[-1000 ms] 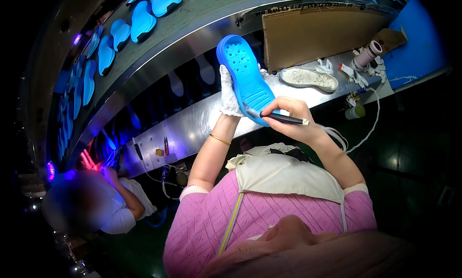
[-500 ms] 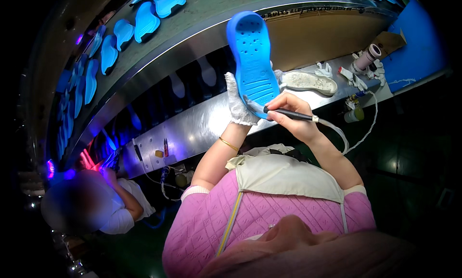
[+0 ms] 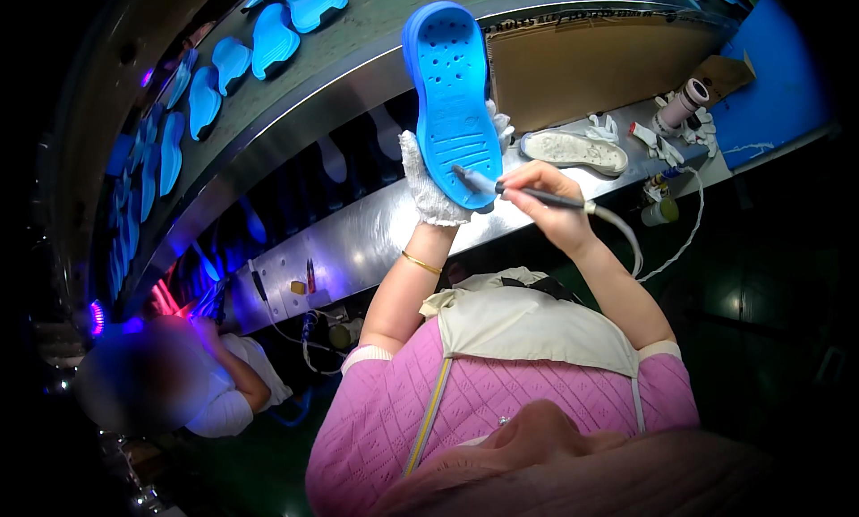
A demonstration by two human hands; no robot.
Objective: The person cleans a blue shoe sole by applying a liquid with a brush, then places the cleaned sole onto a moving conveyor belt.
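A blue foam shoe sole [image 3: 461, 128], with small holes at its far end and ridges across the near half, is held up by my left hand [image 3: 428, 188]. That hand wears a white knit glove, its thumb along the left edge and fingertips showing at the right edge; the palm is hidden underneath. My bare right hand [image 3: 550, 214] pinches the black handle of a glue brush [image 3: 541, 196], from which a pale hose trails. Its grey bristles rest on the ridged near end of the sole.
A narrow metal bench [image 3: 371, 239] runs below a conveyor belt [image 3: 376, 20] bearing several blue pieces. A pale sole [image 3: 573, 152], white gloves [image 3: 658, 145] and a pink flask [image 3: 682, 108] lie to the right by a cardboard sheet [image 3: 573, 74]. Another person [image 3: 219, 392] works at left.
My left hand and the sole have shifted slightly left and away from me. The brush bristles now lie farther inside the sole's near end, and my right hand has tilted a little.
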